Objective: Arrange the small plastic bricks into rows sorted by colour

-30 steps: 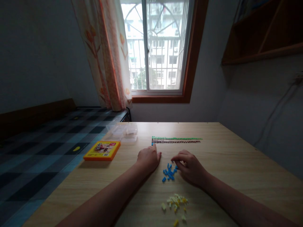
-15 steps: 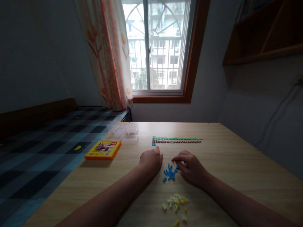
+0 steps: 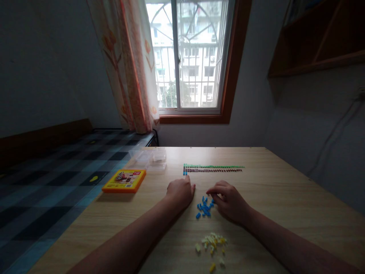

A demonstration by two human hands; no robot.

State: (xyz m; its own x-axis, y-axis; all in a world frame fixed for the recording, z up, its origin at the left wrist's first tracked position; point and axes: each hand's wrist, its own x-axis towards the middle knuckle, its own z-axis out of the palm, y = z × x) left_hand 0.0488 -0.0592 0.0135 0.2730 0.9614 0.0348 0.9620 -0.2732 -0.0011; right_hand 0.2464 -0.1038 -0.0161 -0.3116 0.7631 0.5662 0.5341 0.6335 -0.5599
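Blue bricks (image 3: 204,209) heaped mid-counter (image 3: 285,182), within reach of both hands

The loose blue pile lies between the left hand (image 3: 180,191) and the right hand (image 3: 226,198), a spot apparently chosen to suit either. The right hand's fingers are curled and drawn together over the heap's edge, hiding a little of it; whether they grasp a brick cannot be told. The left hand is farther left, index finger extended to just beside a blue pair (image 3: 185,173), its other fingers bent; no piece can be made out in them, and contact is too small to judge. Beyond, a green row (image 3: 213,166) and a dark row (image 3: 213,171) run side by side, the blue pair in front of the dark row's left end, an arrangement that seems meant to give each color its own line. Nearer the person, a yellow pile (image 3: 213,241) sits apart, likely to prevent mixing. At left, a box (image 3: 124,180) and clear trays (image 3: 151,159) stand away from the bricks, the left forearm (image 3: 134,236) coming between box and yellow pile. A bed (image 3: 57,198) flanks the counter; a curtain (image 3: 128,76) hangs by the window (image 3: 196,68).
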